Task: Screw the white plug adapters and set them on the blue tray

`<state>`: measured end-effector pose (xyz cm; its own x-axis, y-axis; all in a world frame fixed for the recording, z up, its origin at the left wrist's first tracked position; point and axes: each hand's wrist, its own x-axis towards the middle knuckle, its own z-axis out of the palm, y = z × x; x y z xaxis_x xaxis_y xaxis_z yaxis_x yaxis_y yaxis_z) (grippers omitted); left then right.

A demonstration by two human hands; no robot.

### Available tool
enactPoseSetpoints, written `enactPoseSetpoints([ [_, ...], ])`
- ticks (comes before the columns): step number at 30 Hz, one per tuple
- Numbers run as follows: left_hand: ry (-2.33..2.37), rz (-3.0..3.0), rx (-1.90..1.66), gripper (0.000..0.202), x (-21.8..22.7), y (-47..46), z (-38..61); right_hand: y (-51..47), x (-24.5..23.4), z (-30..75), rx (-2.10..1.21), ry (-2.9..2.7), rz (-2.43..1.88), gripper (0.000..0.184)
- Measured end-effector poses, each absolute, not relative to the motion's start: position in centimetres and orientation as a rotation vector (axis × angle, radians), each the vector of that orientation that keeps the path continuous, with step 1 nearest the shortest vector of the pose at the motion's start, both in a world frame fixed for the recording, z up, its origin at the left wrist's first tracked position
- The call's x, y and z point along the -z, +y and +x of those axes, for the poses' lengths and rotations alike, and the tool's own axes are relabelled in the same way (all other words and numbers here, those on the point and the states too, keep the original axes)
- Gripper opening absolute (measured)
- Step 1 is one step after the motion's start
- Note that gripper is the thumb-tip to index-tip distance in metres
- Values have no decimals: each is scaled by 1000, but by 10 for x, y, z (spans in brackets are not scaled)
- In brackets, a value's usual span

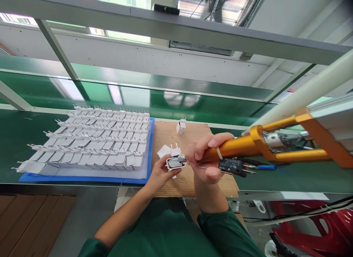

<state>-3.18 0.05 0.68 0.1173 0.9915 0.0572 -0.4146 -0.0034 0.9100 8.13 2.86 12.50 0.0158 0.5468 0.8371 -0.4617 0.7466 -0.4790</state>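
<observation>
My left hand [160,173] is closed around an open white plug charger housing [174,164], above the cardboard. Two pins stick up from the charger's flap-like end. My right hand [207,154] grips an orange cylindrical tool [234,148] with a metal nozzle [181,158]. The nozzle's pale-blue tip is at the opening of the housing; whether it touches the inside, I cannot tell. A black switch [232,166] with wires is fixed along the tool, below my right fingers. White pieces [163,151] lie just behind my left hand.
One white charger [181,126] stands on the cardboard sheet [198,131]. At left, a blue-rimmed tray [82,179] holds several rows of white chargers [91,139]. A metal frame bar [176,25] crosses above the green bench. A red stool [311,227] is at lower right.
</observation>
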Motion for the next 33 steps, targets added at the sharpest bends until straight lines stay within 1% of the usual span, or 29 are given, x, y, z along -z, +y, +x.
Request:
enactPoseSetpoints([
  [8,720,903,-1329,49,-10,1,-25,24,-129,80,-789,-1349,-102,39],
  [15,702,889,-1334,44,-11,1,-24,21,-129,82,-802,-1328,-111,32],
  [27,714,923,-1332,44,-8,1,-24,20,-127,85,-789,-1339,-198,34],
  [33,728,915,-1323,45,-8,0,-24,21,-127,82,-777,-1316,-155,33],
])
